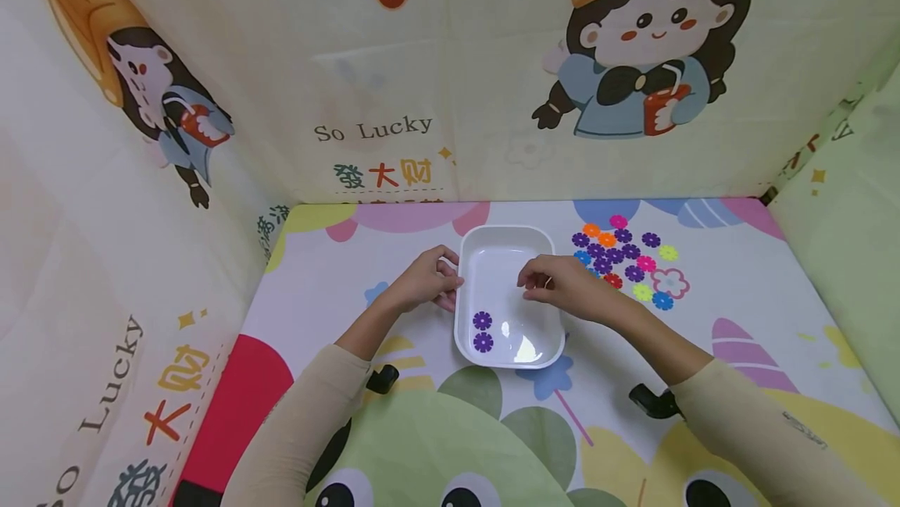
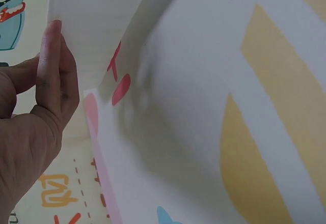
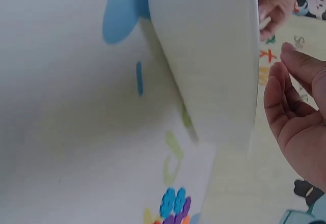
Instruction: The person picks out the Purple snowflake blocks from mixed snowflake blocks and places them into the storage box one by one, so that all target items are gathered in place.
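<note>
A white rectangular tray (image 1: 520, 237) lies in front of the person. Two purple flower-shaped pieces (image 1: 482, 331) sit inside it, one above the other, towards its lower left. My left hand (image 1: 429, 280) holds the tray's left rim, its fingers (image 2: 49, 66) against the outer wall. Above the tray's right half hovers my right hand (image 1: 562, 284), fingers loosely bent. Thumb and index fingertips (image 3: 288, 51) come close together there, and I see no piece between them. Right of the tray lies a loose cluster of small flower pieces (image 1: 615, 255) in purple, orange, pink, blue, red and yellow-green.
A tablecloth (image 1: 394, 233) with colourful cartoon prints covers the table. Printed cloth walls (image 1: 492, 101) enclose the back and both sides. Part of the flower cluster is hidden behind the right hand. Dark wrist cameras (image 1: 654, 401) sit by both sleeves.
</note>
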A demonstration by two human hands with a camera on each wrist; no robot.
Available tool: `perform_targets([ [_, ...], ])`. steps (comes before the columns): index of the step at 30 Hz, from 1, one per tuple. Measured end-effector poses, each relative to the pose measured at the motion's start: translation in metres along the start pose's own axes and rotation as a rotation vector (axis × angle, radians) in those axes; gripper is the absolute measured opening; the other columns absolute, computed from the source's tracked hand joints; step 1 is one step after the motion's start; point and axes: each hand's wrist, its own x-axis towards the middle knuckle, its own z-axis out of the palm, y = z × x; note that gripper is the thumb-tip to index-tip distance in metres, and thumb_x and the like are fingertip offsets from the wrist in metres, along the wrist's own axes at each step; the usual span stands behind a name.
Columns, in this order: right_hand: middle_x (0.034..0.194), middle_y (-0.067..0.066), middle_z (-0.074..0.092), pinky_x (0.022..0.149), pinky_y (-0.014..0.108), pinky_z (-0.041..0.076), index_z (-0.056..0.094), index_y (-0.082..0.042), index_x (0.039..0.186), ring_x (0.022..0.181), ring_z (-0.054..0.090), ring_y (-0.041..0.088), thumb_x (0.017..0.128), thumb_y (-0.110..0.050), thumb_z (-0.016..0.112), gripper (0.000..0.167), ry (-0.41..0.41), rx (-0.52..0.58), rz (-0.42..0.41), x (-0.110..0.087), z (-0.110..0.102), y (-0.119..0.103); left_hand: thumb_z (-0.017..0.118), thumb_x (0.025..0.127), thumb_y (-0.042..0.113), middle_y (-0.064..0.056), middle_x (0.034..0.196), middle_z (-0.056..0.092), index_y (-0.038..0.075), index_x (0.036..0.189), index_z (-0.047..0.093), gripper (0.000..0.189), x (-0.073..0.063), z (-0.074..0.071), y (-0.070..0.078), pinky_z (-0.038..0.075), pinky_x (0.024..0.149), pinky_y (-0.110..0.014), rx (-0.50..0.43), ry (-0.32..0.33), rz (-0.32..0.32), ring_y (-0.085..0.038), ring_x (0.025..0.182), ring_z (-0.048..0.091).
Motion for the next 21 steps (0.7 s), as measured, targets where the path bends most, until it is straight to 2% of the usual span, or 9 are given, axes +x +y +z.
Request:
perform_targets([
  [5, 0.098, -0.002, 0.072, 0.083, 0.029, 0.066, 0.075, -0.01, 0.111, 0.09, 0.066, 0.015, 0.09, -0.011, 0.081, 0.022, 0.099, -0.013, 0.001, -0.017, -0.017, 0.015, 0.065, 0.1, 0.004, -0.014, 0.098, 0.06, 0.003, 0.133, 0.047, 0.037, 0.002, 0.0, 0.0, 0.069, 0.064, -0.041, 0.008, -0.003, 0.0, -0.021, 0.07, 0.07],
  [9, 0.099, 0.0, 0.073, 0.08, 0.02, 0.062, 0.074, -0.009, 0.111, 0.091, 0.067, 0.017, 0.09, -0.009, 0.08, 0.022, 0.176, -0.049, 0.017, -0.028, -0.031, 0.032, 0.064, 0.101, 0.004, -0.015, 0.098, 0.061, 0.002, 0.133, 0.047, 0.037, 0.002, 0.0, 0.001, 0.069, 0.064, -0.042, 0.007, -0.006, -0.003, -0.022, 0.07, 0.07],
  [14, 0.102, 0.006, 0.073, 0.075, 0.01, 0.057, 0.073, -0.007, 0.114, 0.093, 0.067, 0.023, 0.093, -0.011, 0.078, 0.022, 0.22, -0.072, 0.107, -0.041, -0.049, 0.055, 0.064, 0.101, 0.004, -0.015, 0.099, 0.06, 0.002, 0.133, 0.046, 0.037, 0.002, 0.0, 0.001, 0.069, 0.065, -0.043, 0.007, -0.005, -0.005, -0.022, 0.069, 0.07],
  [17, 0.106, 0.009, 0.074, 0.076, 0.007, 0.054, 0.072, -0.007, 0.117, 0.098, 0.069, 0.028, 0.094, -0.012, 0.076, 0.024, 0.239, -0.1, 0.158, -0.049, -0.056, 0.069, 0.064, 0.101, 0.003, -0.015, 0.098, 0.06, 0.001, 0.133, 0.046, 0.036, 0.003, 0.0, 0.0, 0.069, 0.065, -0.044, 0.002, -0.005, -0.004, -0.022, 0.069, 0.07],
  [21, 0.109, 0.011, 0.074, 0.078, 0.008, 0.055, 0.071, -0.008, 0.12, 0.101, 0.069, 0.031, 0.095, -0.013, 0.075, 0.025, 0.278, -0.142, 0.215, -0.059, -0.062, 0.087, 0.064, 0.1, 0.002, -0.015, 0.097, 0.06, 0.001, 0.132, 0.046, 0.036, 0.002, 0.0, 0.0, 0.069, 0.065, -0.044, -0.003, -0.002, -0.002, -0.022, 0.069, 0.07],
])
